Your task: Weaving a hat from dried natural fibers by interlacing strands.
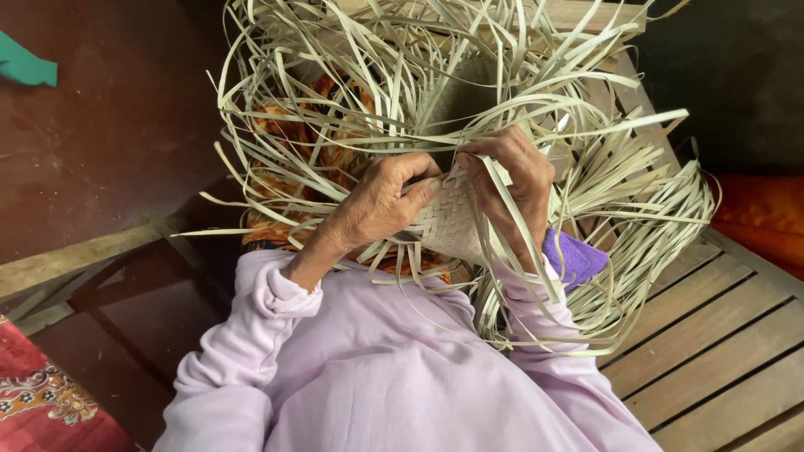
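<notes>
A half-woven basket of pale flat straw strips [448,222] rests on my lap, its woven patch facing up between my hands. My left hand [377,205] presses on the woven patch from the left, fingers curled on its edge. My right hand [515,180] pinches strips at the top right of the patch. Many loose strips [435,75] fan out in all directions from the weave and hide the basket's far side. My sleeves are light lilac.
I sit on a slatted wooden bench [720,335]. An orange patterned cloth [335,159] lies under the strips. A purple cloth [574,255] shows by my right wrist. Dark red floor [109,125] lies to the left, an orange cushion [766,218] at right.
</notes>
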